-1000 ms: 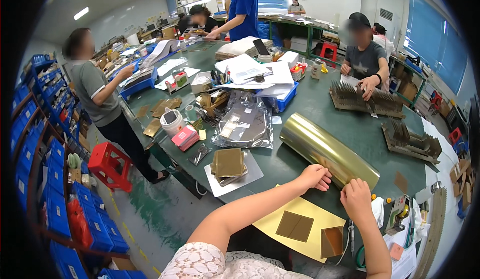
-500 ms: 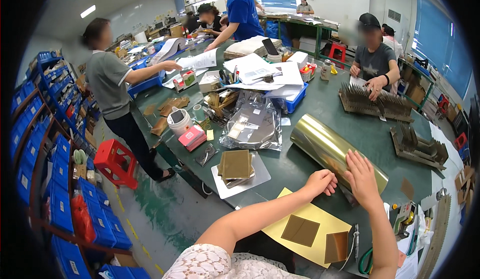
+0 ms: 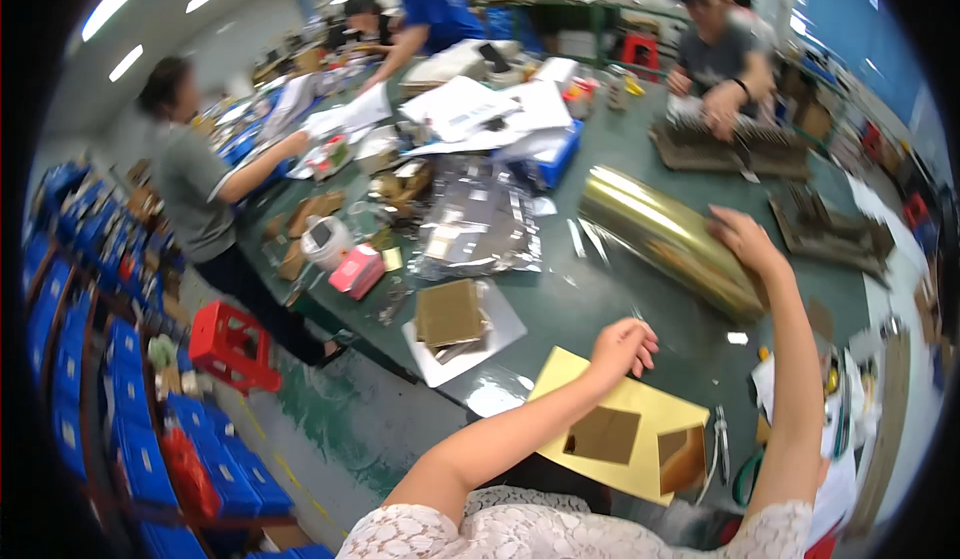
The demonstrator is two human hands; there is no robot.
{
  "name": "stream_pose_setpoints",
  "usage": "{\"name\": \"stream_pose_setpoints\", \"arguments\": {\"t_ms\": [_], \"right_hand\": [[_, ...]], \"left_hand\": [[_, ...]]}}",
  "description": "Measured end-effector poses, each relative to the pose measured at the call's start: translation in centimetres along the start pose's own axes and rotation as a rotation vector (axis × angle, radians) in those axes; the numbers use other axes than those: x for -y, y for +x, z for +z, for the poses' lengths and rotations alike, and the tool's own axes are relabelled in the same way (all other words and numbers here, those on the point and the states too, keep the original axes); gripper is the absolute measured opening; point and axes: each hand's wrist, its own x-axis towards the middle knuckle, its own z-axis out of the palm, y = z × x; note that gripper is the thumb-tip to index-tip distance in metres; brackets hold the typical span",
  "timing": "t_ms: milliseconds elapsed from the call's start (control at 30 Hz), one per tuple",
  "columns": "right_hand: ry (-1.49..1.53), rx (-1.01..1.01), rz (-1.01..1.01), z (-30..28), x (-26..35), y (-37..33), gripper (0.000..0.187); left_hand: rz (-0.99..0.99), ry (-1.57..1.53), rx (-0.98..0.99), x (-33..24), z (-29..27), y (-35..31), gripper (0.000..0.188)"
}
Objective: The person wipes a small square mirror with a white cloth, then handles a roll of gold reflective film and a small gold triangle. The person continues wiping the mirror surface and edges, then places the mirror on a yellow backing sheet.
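A shiny gold foil roll (image 3: pixel 650 229) lies slantwise on the green table (image 3: pixel 580 299). My right hand (image 3: pixel 745 242) rests flat on its near end, fingers spread. My left hand (image 3: pixel 622 344) is closed, pinching what looks like the edge of a clear film (image 3: pixel 495 396) drawn from the roll toward me; glare marks the film. Just below my left hand lies a yellow sheet (image 3: pixel 560 399) with two brown squares (image 3: pixel 603 434) on it. The picture is blurred.
A stack of brown cards (image 3: pixel 450 314) sits on a white sheet to the left. A pink box (image 3: pixel 355 271), a white tub (image 3: pixel 322 242), papers and bags clutter the far table. Cardboard comb racks (image 3: pixel 720 149) lie before a seated person (image 3: pixel 715 49). A red stool (image 3: pixel 228 344) and blue bins (image 3: pixel 120 409) stand left.
My right hand has slid up onto the roll and pushed it away from me. My left hand stayed near the table edge, shut, with film stretched out. My head has tilted downward.
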Motion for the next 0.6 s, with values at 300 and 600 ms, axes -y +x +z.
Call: {"name": "stream_pose_setpoints", "arguments": {"t_ms": [300,600], "right_hand": [[-0.306,-0.213,-0.215,4.0,5.4,-3.1,0.063],[-0.201,-0.021,0.054,1.0,1.6,1.4,0.070]], "left_hand": [[-0.105,0.017,-0.101,-1.4,0.0,-0.5,0.023],[-0.090,0.020,-0.142,-1.8,1.1,-2.2,0.026]]}}
